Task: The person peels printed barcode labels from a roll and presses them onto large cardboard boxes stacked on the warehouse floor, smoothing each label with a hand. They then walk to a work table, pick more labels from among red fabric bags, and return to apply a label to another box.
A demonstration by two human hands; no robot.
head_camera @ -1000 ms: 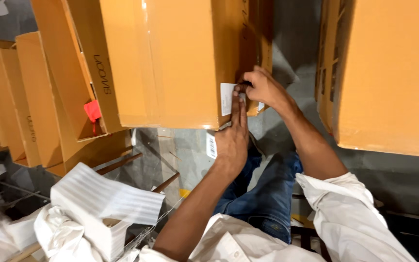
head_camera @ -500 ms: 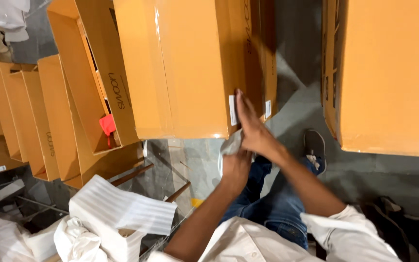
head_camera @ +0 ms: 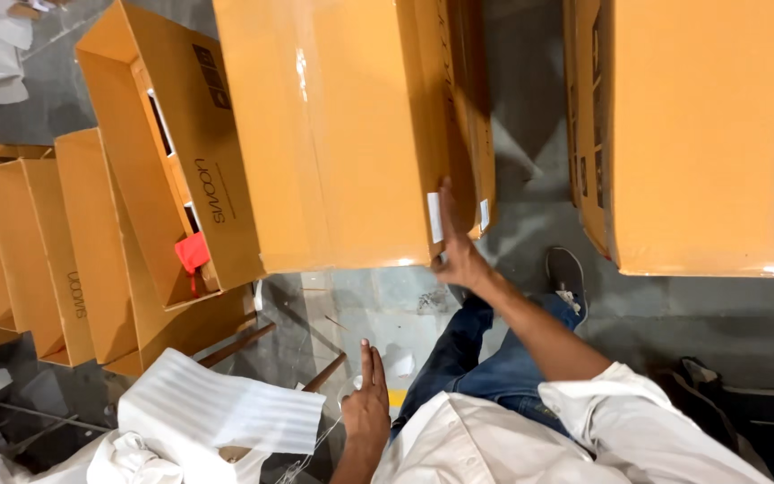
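Tall orange taped carton (head_camera: 333,134), white label (head_camera: 435,218) at corner, right hand (head_camera: 459,255) fingers flat against it, left hand (head_camera: 367,403) open, empty.

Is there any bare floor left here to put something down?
Yes: grey floor between the taped box and the big box on the right, and a strip before the right hand and left hand. The left is crowded with open boxes and white foam sheets.

Grey concrete floor (head_camera: 530,116) under bright overhead light.
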